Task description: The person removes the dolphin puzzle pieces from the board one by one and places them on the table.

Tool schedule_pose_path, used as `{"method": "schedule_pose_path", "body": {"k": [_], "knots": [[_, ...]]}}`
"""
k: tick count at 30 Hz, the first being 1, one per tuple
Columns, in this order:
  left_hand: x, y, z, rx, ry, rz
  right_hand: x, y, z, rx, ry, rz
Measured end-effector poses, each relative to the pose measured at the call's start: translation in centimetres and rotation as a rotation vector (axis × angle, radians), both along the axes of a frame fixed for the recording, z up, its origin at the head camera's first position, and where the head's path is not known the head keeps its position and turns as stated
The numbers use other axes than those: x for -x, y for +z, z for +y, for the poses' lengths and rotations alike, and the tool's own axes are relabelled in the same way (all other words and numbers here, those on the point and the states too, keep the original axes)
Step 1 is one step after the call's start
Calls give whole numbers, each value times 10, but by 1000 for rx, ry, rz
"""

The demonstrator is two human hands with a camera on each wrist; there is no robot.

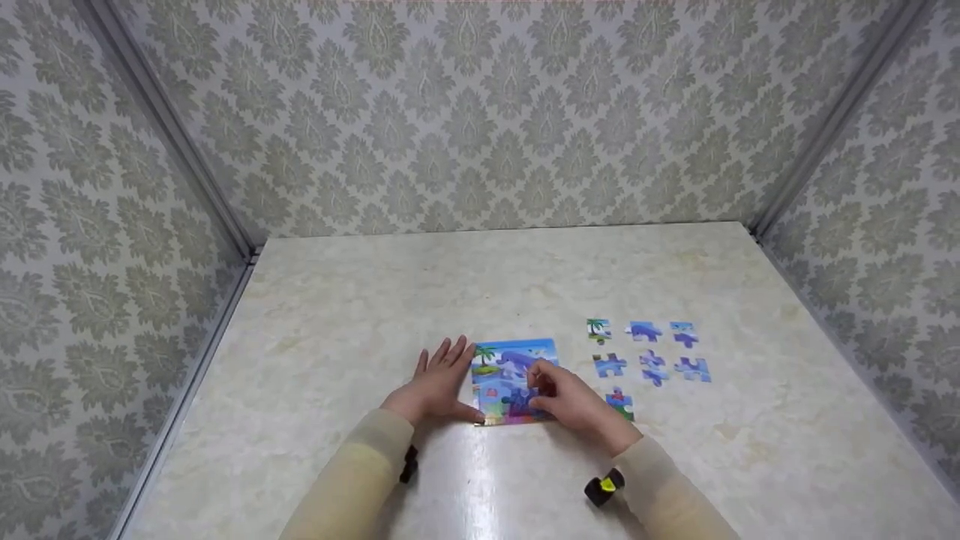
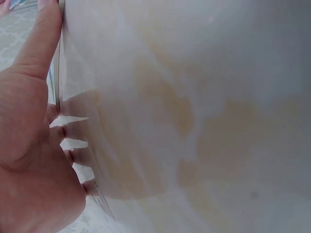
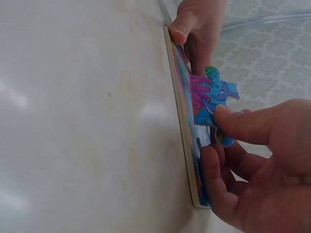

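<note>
A puzzle board (image 1: 517, 352) with a palm tree and a whale picture lies flat on the table. At its left edge rests my left hand (image 1: 439, 386), fingers straight and spread, the thumb at the near corner. My right hand (image 1: 566, 397) is over the board's right part. Between thumb and fingers it pinches a puzzle piece (image 3: 209, 97) with pink coral and blue water on it. In the right wrist view this piece is tilted up from the board (image 3: 182, 121). The left wrist view shows my left thumb (image 2: 41, 39) along the board's edge.
Loose puzzle pieces lie right of the board in rows, among them a palm tree piece (image 1: 598, 328), a blue-purple piece (image 1: 691, 368) and a red-and-green piece (image 1: 619, 403). Patterned walls (image 1: 465, 112) enclose the marbled table (image 1: 337, 292) at the back and sides.
</note>
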State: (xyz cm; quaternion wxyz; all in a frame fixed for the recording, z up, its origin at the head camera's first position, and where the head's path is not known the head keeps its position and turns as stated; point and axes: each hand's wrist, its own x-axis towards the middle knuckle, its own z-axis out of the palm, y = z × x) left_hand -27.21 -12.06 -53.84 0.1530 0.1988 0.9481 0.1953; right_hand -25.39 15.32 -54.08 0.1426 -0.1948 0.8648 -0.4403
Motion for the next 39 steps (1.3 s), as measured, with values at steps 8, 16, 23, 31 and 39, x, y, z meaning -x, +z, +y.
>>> {"method": "schedule_pose_path", "body": {"k": [8, 16, 23, 31, 39], "knots": [[1, 1, 1, 5, -5, -5, -1, 12, 19, 93, -62, -45], [2, -1, 0, 14, -18, 4, -5, 24, 61, 183, -65, -93], [1, -1, 0, 12, -13, -3, -13, 27, 97, 164, -137, -112], [1, -1, 1, 7, -5, 0, -20, 24, 137, 108, -278, -119], [1, -1, 0, 9, -15, 3, -23, 15, 171, 2, -381, -127]]}}
